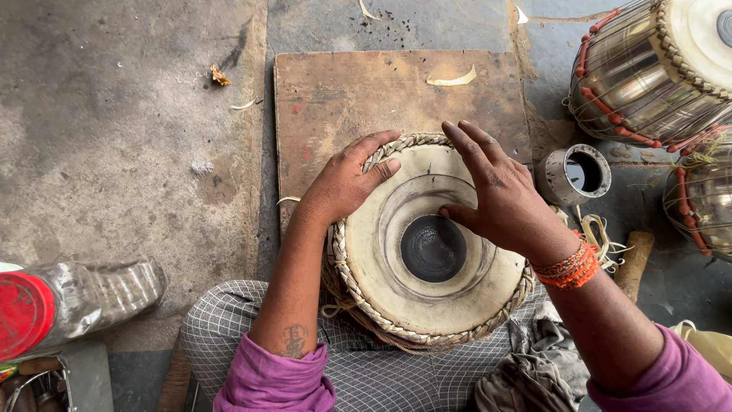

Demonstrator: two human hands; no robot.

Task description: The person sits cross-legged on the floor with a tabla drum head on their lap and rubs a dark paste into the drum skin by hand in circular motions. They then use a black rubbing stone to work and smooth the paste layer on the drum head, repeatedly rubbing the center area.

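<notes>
Item: round hand drum with pale skin head, black centre patch and braided leather rim (427, 248), resting tilted on your lap against the grey checked cloth (374, 374), its far edge over the brown wooden board (343, 91) on the concrete floor (122, 137).

Left hand (347, 183): yours, curled over the drum's upper-left rim, fingers draped across the braid, thumb lying on the skin; it grips the rim and nothing else.

Right hand (499, 194): yours, fingers spread and arched above the skin, thumb tip touching the edge of the black patch; it holds nothing. Orange beaded thread band (568, 267) on that wrist.

Nearby, right: short grey metal cylinder, open-ended (573, 175), lying on the floor just beside the drum; wooden handle (634, 263) below it; two metal-bodied drums laced with red straps (648, 69) at the upper right edge.

Nearby, left: clear crumpled plastic bottle with red cap (69, 301), on its side, well apart from the drum.

Scattered: pale shavings (454, 78) on the board.
</notes>
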